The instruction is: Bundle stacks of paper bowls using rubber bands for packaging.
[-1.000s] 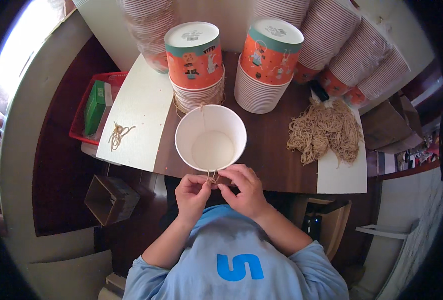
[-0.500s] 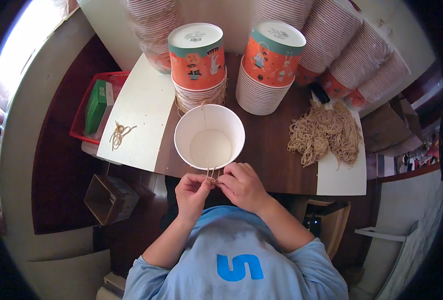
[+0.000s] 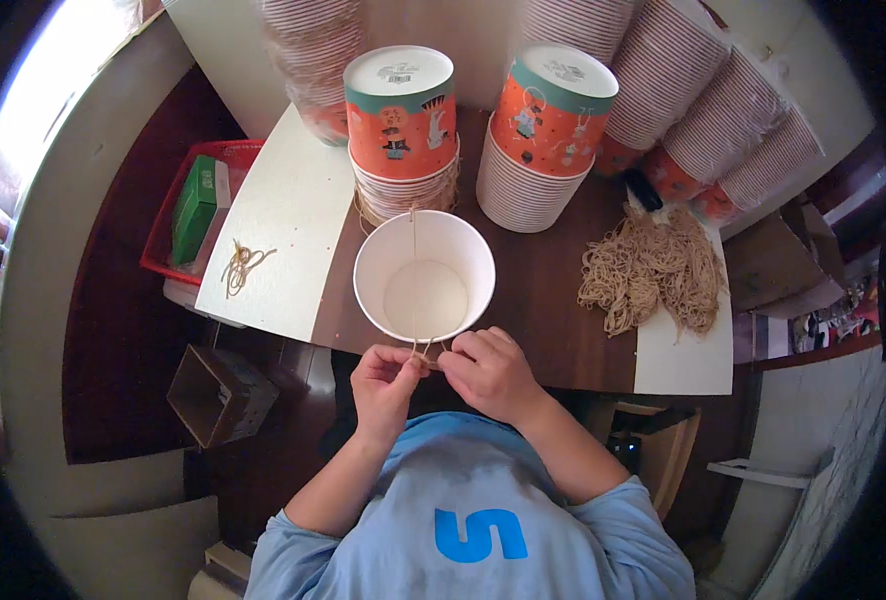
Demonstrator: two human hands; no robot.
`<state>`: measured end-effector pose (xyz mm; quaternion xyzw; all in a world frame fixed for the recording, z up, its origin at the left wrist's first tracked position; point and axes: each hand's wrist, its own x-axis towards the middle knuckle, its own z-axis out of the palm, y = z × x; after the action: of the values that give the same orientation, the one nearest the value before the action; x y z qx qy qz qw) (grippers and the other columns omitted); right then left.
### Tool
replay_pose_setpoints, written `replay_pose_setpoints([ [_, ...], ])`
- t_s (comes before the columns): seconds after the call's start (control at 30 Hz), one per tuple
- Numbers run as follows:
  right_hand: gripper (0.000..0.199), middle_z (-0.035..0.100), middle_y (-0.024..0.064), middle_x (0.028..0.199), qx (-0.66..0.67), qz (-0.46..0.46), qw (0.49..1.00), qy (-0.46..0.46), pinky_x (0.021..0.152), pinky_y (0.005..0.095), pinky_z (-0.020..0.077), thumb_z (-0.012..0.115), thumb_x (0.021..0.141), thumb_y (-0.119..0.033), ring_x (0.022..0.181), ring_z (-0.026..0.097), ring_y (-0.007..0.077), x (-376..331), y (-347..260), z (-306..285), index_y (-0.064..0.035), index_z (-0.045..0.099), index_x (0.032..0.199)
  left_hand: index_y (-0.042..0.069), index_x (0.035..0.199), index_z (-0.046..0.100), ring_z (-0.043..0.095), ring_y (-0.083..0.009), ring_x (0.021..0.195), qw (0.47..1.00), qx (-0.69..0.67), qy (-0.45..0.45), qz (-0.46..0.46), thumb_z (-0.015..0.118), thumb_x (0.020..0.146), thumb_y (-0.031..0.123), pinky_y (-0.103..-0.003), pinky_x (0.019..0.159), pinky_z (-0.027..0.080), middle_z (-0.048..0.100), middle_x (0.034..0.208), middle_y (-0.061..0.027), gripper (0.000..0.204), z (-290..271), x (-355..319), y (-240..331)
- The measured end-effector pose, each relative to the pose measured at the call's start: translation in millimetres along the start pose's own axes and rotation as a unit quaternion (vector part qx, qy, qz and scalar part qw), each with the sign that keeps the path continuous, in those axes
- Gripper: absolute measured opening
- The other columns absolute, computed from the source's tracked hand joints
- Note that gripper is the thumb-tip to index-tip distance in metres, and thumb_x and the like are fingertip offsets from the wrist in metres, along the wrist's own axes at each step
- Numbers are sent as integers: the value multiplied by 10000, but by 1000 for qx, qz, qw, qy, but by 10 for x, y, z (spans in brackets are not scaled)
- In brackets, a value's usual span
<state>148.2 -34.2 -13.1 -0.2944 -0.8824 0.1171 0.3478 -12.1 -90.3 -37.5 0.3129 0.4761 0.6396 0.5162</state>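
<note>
A paper bucket (image 3: 375, 275) with a white inside stands upright, mouth up, near the table's front edge. A thin tan cord (image 3: 414, 240) runs from its far rim across the opening to the near rim. Just outside that near rim, my left hand (image 3: 387, 385) pinches the cord between thumb and fingers. Close beside it, my right hand (image 3: 490, 374) is closed on the same cord, its fingertips almost meeting the left ones. Fingers partly cover the loop or knot between them.
Behind stand two stacks of upturned orange-and-green buckets, a left stack (image 3: 400, 125) with cords round its rims and a right stack (image 3: 548, 120). A tan cord heap (image 3: 653, 270) lies right, a few loose cords (image 3: 248, 266) left. A red basket (image 3: 168, 215) and cardboard box (image 3: 221, 398) are left.
My right hand has shifted slightly right, away from the left one, with the cord between them. The whole view has moved a little; the bucket stays in place.
</note>
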Motion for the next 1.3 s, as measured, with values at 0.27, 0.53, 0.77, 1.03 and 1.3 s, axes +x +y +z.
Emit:
replay_pose_setpoints([
  [0.27,151,537,46,807,-25,3,1000,-19,628,346,429,684,684,-73,702,544,211,32,-8,-105,-85,611,815,4,871,536,626,-125,740,1000,-20,14,-5,614,863,8,-242,706,520,650,844,-96,78,1,5,-45],
  [0.53,177,573,46,854,53,32,998,12,631,335,446,707,686,-75,725,571,220,57,-67,-5,-78,635,848,0,878,538,626,-124,746,1000,-2,-7,2,609,853,-9,-240,696,518,650,830,-89,75,-18,4,-66],
  [0.77,185,580,39,864,40,29,999,8,631,330,444,712,683,-74,738,577,209,43,-31,-28,-95,647,855,-21,994,564,619,-123,832,994,-103,-41,-22,590,839,-28,-242,766,509,644,922,-78,158,-18,5,-33],
  [1.03,176,583,43,857,30,18,999,13,636,342,442,707,664,-60,736,577,220,39,-22,-42,-87,647,827,-28,1008,622,612,-112,793,995,45,-72,-47,661,847,31,-235,739,512,657,925,-74,177,56,-21,42],
  [1.3,133,586,46,816,37,23,999,-9,619,356,432,694,666,-38,701,561,224,36,4,-93,-79,637,779,-23,952,650,610,-85,720,996,68,-49,-25,642,871,56,-202,646,503,671,863,-61,114,30,-5,64],
])
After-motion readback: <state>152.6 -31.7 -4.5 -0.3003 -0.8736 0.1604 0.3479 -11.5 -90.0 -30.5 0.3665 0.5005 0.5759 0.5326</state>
